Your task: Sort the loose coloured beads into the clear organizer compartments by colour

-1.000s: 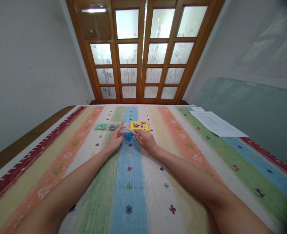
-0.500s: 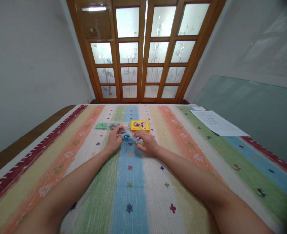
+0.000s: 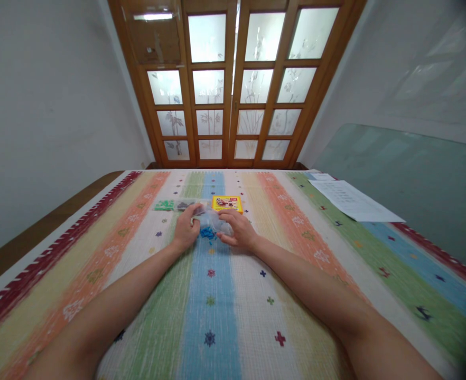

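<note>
Both my hands meet over the blue stripe of a striped cloth [image 3: 304, 248]. My left hand [image 3: 186, 229] and my right hand [image 3: 236, 230] are closed on a small clear plastic bag [image 3: 217, 224] held between them. Small blue pieces [image 3: 207, 233] lie on the cloth just under the bag, between my hands. A yellow box [image 3: 227, 203] lies flat right behind my right hand. Behind my left hand sit a clear bag of dark pieces [image 3: 185, 205] and a bag of green pieces [image 3: 164, 205].
A white printed sheet [image 3: 352, 200] lies at the far right of the cloth. A pale green glass panel [image 3: 415, 179] leans along the right wall. Wooden doors with frosted panes [image 3: 233, 84] stand beyond the far edge. A brown wooden edge [image 3: 38, 232] runs along the left.
The bag has tipped and the blue pieces, earlier inside it, now lie on the cloth beneath it. Both hands shifted slightly closer around the bag.
</note>
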A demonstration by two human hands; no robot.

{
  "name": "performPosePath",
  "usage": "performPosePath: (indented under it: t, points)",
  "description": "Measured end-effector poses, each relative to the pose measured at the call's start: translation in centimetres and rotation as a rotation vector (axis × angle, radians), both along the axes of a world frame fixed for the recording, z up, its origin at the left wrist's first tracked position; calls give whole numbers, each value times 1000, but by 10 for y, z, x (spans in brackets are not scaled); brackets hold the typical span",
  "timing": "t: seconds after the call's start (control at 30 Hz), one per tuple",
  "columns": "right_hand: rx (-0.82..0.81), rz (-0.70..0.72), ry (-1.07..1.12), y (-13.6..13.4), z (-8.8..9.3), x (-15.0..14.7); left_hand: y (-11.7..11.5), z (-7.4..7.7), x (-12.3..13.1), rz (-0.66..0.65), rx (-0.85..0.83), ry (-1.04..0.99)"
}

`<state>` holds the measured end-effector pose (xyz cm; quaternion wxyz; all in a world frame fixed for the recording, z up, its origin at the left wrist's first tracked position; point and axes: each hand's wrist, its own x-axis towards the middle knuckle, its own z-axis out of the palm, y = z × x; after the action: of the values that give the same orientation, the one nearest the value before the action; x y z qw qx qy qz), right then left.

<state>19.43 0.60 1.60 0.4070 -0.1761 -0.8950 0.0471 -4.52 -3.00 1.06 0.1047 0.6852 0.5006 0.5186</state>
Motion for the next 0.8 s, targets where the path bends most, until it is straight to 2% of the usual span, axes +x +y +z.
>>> performPosePath:
  t: [0.1, 0.3, 0.6, 0.8]
  points:
    - [4, -75, 9, 3, -2, -2, 0, 0, 4, -90, -53, -94]
    - [-8, -245, -11, 5, -2, -5, -1, -3, 18, -364, -232, -317]
    - [163, -408, -233, -2, 12, -7, 4, -10, 17, -526, -374, -505]
    - [188, -464, -266, 2, 9, -6, 4, -14, 17, -627, -379, -435]
